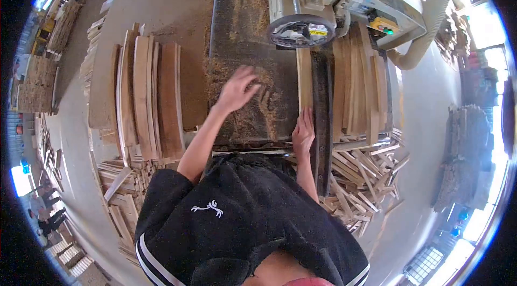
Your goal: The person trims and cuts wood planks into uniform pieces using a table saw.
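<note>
My left hand [237,91] hovers over the sawdust-covered machine table [274,65], its fingers apart and slightly curled, holding nothing. Farther right, my right hand [304,131] has its fingers together on the near end of a narrow wooden strip [305,79]. The strip lies lengthwise along a dark straight fence [322,108]. Its far end runs in beneath the saw machine's head, below a black handwheel [301,31]. What lies under the machine head is hidden.
Left of the table stands a stack of wooden boards [142,92]; another board stack [353,87] is right of the fence. Offcuts [361,173] pile up at the lower right. A control box with a green light [389,31] and a hose [431,22] are at the upper right.
</note>
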Motion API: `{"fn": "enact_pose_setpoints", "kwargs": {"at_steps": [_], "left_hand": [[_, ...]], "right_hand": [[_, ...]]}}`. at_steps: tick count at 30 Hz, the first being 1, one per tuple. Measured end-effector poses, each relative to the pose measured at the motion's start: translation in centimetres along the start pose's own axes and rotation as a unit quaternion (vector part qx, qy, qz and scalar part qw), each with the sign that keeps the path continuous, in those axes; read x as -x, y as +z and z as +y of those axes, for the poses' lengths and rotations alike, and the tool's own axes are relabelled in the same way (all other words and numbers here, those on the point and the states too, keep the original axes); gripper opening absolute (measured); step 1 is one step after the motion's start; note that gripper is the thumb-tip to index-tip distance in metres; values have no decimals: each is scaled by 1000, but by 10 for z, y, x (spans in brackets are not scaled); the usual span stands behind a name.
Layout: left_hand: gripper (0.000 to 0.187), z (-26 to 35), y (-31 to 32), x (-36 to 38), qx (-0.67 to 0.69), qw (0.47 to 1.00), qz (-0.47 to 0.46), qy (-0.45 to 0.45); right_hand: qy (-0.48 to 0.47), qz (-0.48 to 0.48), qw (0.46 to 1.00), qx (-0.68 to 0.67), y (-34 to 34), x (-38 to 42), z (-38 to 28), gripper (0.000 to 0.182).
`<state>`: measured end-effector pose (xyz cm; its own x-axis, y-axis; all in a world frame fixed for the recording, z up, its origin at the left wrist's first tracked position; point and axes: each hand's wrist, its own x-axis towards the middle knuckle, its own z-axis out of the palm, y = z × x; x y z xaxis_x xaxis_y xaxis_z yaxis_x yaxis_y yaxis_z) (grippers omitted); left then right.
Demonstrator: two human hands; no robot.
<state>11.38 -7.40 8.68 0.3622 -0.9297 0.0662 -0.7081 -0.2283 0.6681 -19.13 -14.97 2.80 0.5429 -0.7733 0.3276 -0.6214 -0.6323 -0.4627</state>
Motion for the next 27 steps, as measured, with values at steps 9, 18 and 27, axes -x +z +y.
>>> {"fn": "enact_pose_setpoints", "kwargs": {"at_steps": [9, 18, 27], "left_hand": [[77, -147, -100, 161, -175, 935, 212, -224], [84, -130, -55, 137, -148, 904, 279, -288], [61, -91, -83, 124, 334, 810, 315, -365]], "right_hand": [[-60, 19, 998, -15, 55, -109, 19, 41], [-85, 53, 994, -32, 70, -172, 15, 33], [-25, -49, 974, -218, 26, -129, -69, 23]]}}
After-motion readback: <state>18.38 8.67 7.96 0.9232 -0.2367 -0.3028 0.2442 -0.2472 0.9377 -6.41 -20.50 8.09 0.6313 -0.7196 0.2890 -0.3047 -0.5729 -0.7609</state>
